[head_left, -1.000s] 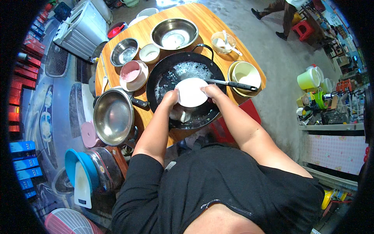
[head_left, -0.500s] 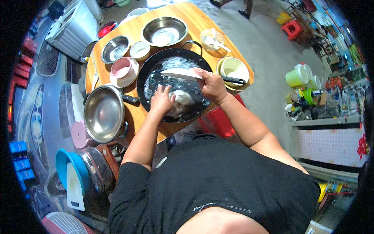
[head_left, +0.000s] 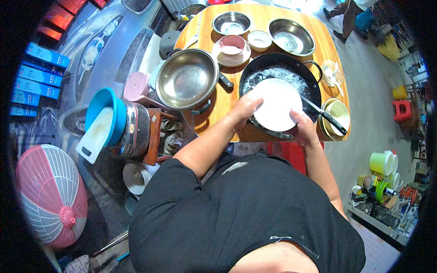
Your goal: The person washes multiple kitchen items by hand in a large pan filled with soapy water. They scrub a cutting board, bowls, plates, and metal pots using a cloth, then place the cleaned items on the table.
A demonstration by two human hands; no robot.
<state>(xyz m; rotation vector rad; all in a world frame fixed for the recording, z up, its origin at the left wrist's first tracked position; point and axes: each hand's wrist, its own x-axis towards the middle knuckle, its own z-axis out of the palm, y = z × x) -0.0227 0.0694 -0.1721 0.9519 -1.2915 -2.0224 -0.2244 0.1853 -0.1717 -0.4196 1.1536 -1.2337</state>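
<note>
Over a round wooden tabletop [head_left: 218, 102] crowded with cookware, a person in a black shirt holds a white plate [head_left: 276, 104] above a black wok [head_left: 278, 73] of soapy water, the left hand [head_left: 244, 108] closed on the plate's near-left rim and the right hand [head_left: 304, 132] clamped on its lower-right edge. The step in hand looks like washing the plate; the next move would likely call for turning it in both grips while keeping hold of the slick rim. A knife [head_left: 324, 113] lies across the wok's right side, just beside the right hand. A steel pan [head_left: 186, 78], steel bowls [head_left: 291, 36] and a pink bowl [head_left: 232, 44] stand near. Blue rectangular boxes [head_left: 38, 75] and red ones [head_left: 63, 13] line the left wall; their print is too small to read. A pink mesh food cover [head_left: 50, 193] rests on the floor.
</note>
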